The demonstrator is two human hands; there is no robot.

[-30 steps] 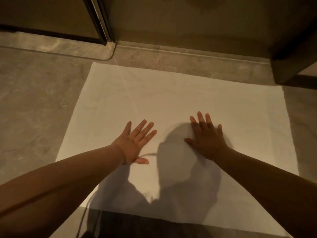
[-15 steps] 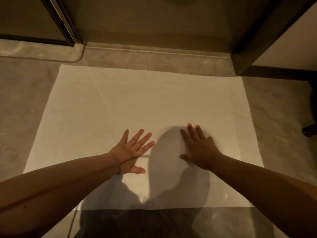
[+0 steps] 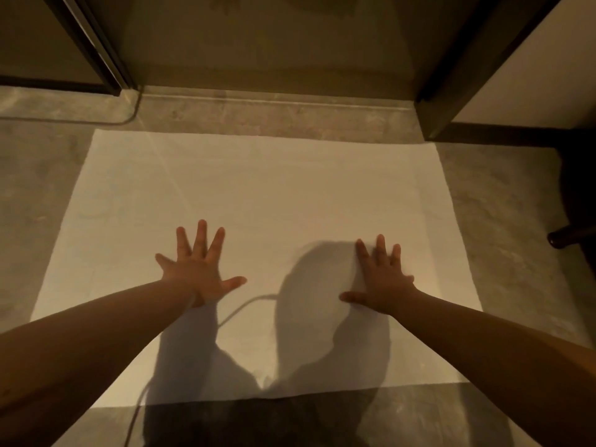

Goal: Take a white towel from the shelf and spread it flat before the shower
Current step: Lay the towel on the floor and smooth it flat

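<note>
A white towel (image 3: 264,195) lies spread flat on the grey stone floor, its far edge just short of the shower threshold (image 3: 274,103). My left hand (image 3: 201,267) rests palm down on the towel left of its middle, fingers spread. My right hand (image 3: 382,279) lies palm down to the right of the middle, fingers apart. Neither hand grips the cloth. My arms and their shadows cover part of the towel's near half.
A dark door frame (image 3: 96,43) stands at the far left and a dark post (image 3: 467,66) at the far right of the shower opening. A dark furniture leg (image 3: 567,237) sits at the right edge. Bare stone floor (image 3: 35,195) flanks the towel.
Both hands have slid apart across the towel, the left one leftward and the right one rightward. The view has shifted so the towel sits more centred.
</note>
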